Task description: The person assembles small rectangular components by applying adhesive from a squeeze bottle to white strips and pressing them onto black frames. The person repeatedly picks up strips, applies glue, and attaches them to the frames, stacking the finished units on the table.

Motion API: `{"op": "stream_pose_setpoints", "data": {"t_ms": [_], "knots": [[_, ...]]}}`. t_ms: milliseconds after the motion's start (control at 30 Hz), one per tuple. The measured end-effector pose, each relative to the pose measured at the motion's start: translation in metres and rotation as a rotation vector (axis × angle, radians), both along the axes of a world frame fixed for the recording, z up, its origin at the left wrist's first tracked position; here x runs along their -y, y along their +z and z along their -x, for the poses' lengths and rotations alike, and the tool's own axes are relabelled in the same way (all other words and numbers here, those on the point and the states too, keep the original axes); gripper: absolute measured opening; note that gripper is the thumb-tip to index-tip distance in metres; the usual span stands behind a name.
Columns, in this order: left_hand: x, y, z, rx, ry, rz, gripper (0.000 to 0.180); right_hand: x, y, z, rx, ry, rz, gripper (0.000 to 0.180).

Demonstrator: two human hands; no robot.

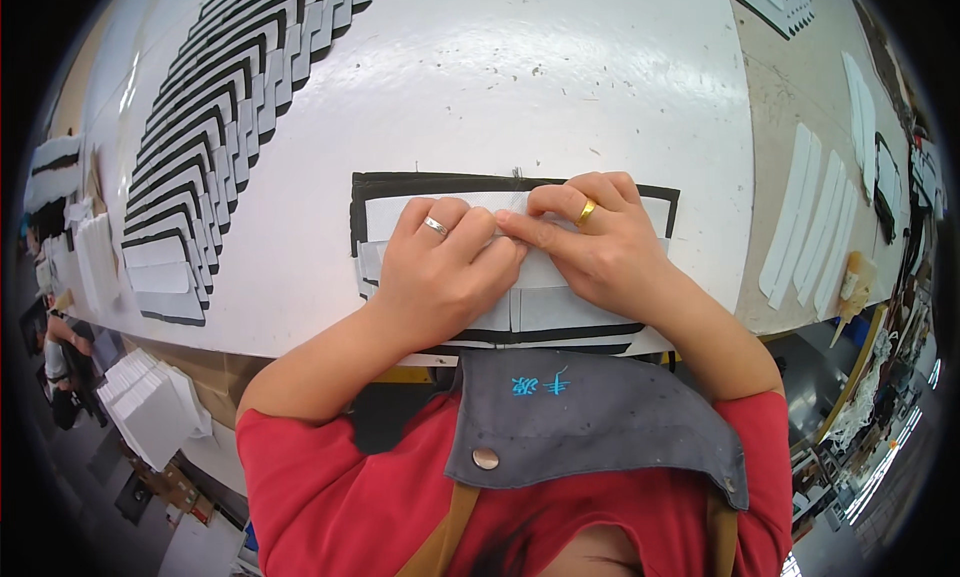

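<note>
A black-bordered panel (430,184) lies flat in front of me near the table's front edge, with white and pale grey pieces laid over its black backing. My left hand (445,267) rests on its left half, fingers curled and drawn together, a silver ring on one finger. On the right half, my right hand (605,242) is bent inward, wearing a gold ring. Both hands' fingertips meet at the panel's middle, below a small tuft of dark threads (517,174) at the far edge. Whatever lies between the fingertips is hidden. A pale grey strip (570,307) shows under my wrists.
Overlapping rows of similar black and white panels (200,147) fan out at the left. Long white strips (790,217) lie at the right beside a yellowish bottle with a nozzle (855,285). Stacked white sheets (150,407) stand below the table at lower left.
</note>
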State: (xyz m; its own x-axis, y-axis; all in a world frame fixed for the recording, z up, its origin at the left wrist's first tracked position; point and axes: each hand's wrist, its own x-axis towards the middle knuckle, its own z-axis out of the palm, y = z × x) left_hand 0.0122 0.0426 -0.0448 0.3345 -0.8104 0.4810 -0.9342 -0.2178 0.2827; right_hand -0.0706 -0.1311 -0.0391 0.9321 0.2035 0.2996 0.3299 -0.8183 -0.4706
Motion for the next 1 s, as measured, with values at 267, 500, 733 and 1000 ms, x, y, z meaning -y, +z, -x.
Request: {"op": "stream_pose_setpoints", "data": {"t_ms": [267, 500, 733, 1000], "knots": [[-0.004, 0.004, 0.005, 0.044, -0.047, -0.037, 0.018, -0.009, 0.000, 0.009, 0.024, 0.035, 0.018, 0.037], [-0.034, 0.011, 0.020, -0.120, 0.132, -0.240, 0.033, -0.014, 0.006, 0.008, -0.011, 0.085, 0.114, 0.039], [-0.050, 0.005, 0.028, -0.276, 0.267, -0.338, 0.049, -0.017, 0.006, 0.013, -0.183, 0.105, 0.040, 0.051], [-0.057, 0.012, 0.029, -0.255, 0.265, -0.433, 0.044, 0.040, 0.015, 0.074, -0.341, -0.346, 0.214, 0.046]]}}
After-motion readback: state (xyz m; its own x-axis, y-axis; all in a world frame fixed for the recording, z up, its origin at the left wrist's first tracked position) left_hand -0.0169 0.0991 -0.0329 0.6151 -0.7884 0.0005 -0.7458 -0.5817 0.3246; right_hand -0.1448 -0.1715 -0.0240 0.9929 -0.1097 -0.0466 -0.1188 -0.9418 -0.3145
